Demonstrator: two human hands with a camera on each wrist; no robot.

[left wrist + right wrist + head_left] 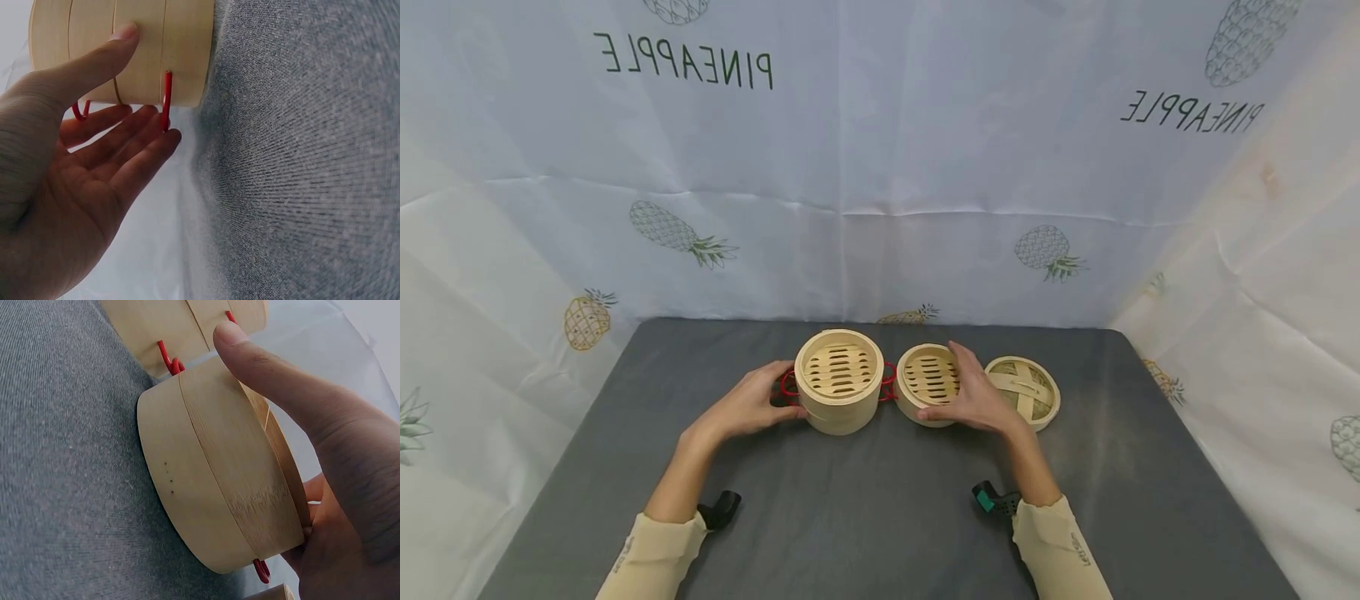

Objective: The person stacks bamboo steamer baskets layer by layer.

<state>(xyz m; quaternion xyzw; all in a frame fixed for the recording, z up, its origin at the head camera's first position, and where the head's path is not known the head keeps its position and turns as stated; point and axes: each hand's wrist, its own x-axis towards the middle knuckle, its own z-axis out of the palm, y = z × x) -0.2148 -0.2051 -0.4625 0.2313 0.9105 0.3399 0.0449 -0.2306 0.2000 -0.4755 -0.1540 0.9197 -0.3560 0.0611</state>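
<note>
Two stacked bamboo steamer baskets [840,398] with red side handles stand near the table's back. My left hand [747,406] grips their left side, thumb on the near wall and fingers behind by the red handles. Close by on the right sits a single, smaller-looking bamboo steamer basket [927,379] with a slatted base. My right hand [979,403] holds it from the right; the thumb lies against its near wall, and the other fingers reach its far side, partly hidden. In the right wrist view, this basket [212,469] rests on the table, slightly apart from the stack's wall.
A woven bamboo steamer lid [1037,390] lies on the grey tablecloth [865,517], right of my right hand. White curtains [880,150] printed with pineapples hang behind the table and along both sides.
</note>
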